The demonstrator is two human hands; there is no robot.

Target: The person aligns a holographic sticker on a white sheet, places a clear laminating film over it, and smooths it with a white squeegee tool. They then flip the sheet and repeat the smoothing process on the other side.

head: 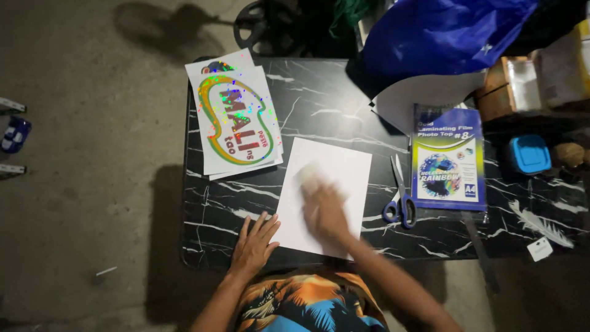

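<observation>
A white sheet (326,184) lies flat at the centre of the black marbled bench (319,104). The left hand (255,241), fingers spread, presses flat on the bench at the sheet's lower left edge. The right hand (324,212) rests on top of the sheet, blurred, so whether its fingers are spread or holding something pale cannot be told. At the upper left of the bench sits a stack of glittery printed sheets (236,117). Blue-handled scissors (399,193) lie just right of the white sheet, beside a blue packet of film (447,157). A blue bag (442,34) fills the upper right.
</observation>
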